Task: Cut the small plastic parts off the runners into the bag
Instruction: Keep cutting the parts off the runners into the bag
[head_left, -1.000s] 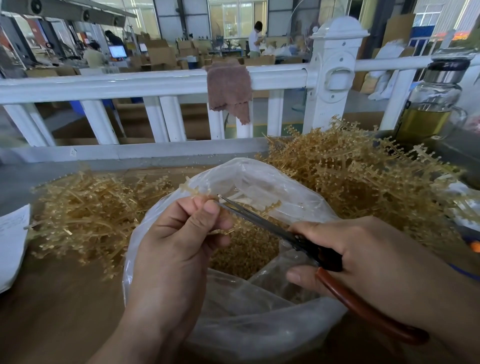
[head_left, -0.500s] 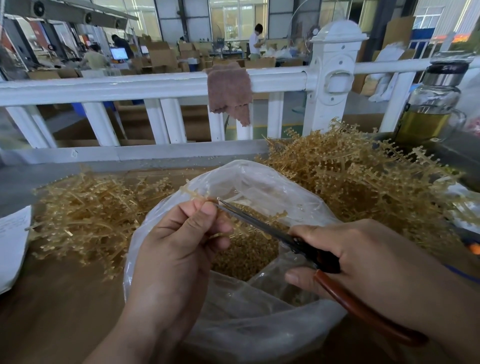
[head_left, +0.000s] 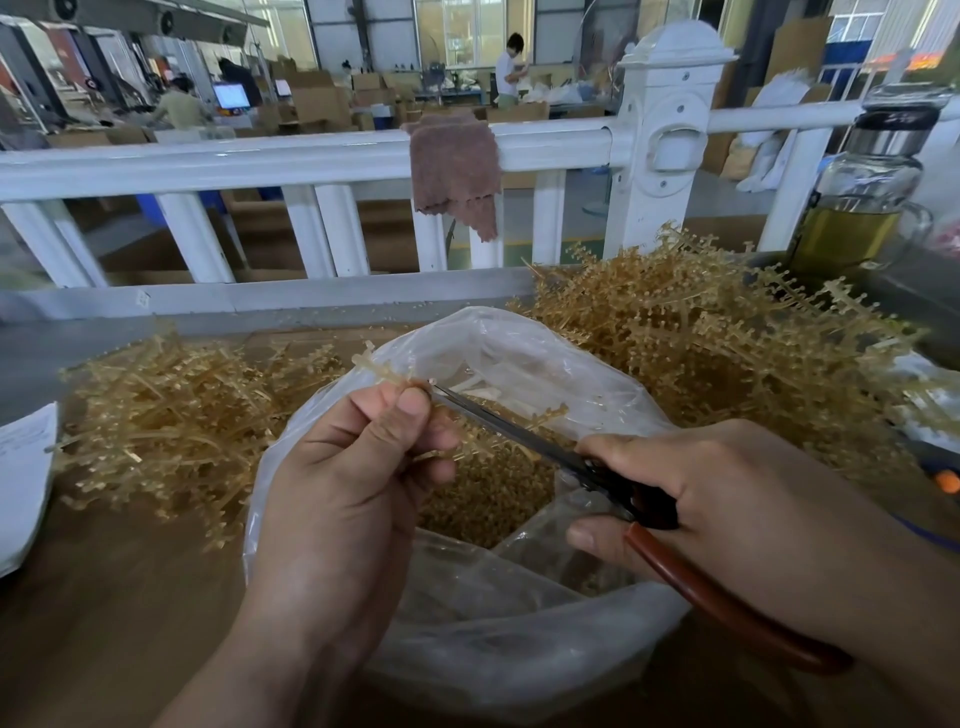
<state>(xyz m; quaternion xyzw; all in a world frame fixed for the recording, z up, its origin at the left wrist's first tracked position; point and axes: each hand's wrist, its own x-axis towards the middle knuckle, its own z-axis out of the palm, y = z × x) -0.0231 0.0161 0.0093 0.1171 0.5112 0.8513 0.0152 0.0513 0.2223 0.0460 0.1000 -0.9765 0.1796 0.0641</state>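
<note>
While the thumb and fingertips (head_left: 413, 410) of the left hand (head_left: 337, 509) pinch a runner (head_left: 375, 364) by its stem, curled tight on it, the tips of the snips (head_left: 498, 422) sit against that stem just beyond the thumb, blades drawn nearly together. The right hand (head_left: 727, 499) is wrapped round the red handles (head_left: 717, 597), forefinger laid along the top. Straight beneath both sets of fingers gapes the clear bag (head_left: 519, 639), its bottom covered with cut parts (head_left: 488, 499). The step in hand looks like clipping parts from this one runner over the bag's mouth, so that they drop in. Next, I judge, the left fingers must turn or feed the stem to bring another part between the blades, thumb kept clear. Outward to the right lies a heap of full runners (head_left: 701, 353); to the left, a flatter heap of stripped runners (head_left: 171, 415), by their look.
</note>
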